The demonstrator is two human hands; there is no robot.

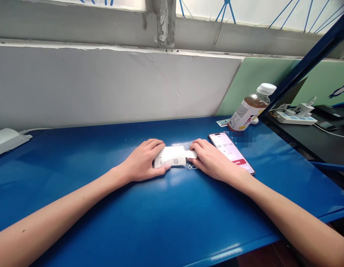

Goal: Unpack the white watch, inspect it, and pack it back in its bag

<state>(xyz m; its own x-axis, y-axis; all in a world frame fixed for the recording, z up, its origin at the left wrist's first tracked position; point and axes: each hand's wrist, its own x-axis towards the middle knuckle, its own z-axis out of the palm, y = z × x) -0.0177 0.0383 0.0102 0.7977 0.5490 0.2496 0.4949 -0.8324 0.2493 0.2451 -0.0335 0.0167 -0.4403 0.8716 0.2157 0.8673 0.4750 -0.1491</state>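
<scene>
My left hand (146, 159) grips the left end of a flat white-labelled block (172, 156), thumb along the near edge and fingers at the far side. The label carries a barcode and a square code, and a thin dark edge shows below it. At the block's right end, my right hand (209, 157) pinches a small white tab (191, 154) between thumb and fingers. Whether the tab is joined to the block I cannot tell. A short bead chain (192, 167) lies under the right thumb.
Beyond my right hand a phone (226, 144) lies face up, showing a running timer. A drink bottle (249, 109) with a white cap stands behind it, beside a small label card (223, 122). Power strips sit at far left (10, 141) and right (295, 118). A blue frame bar (308, 61) slants at right.
</scene>
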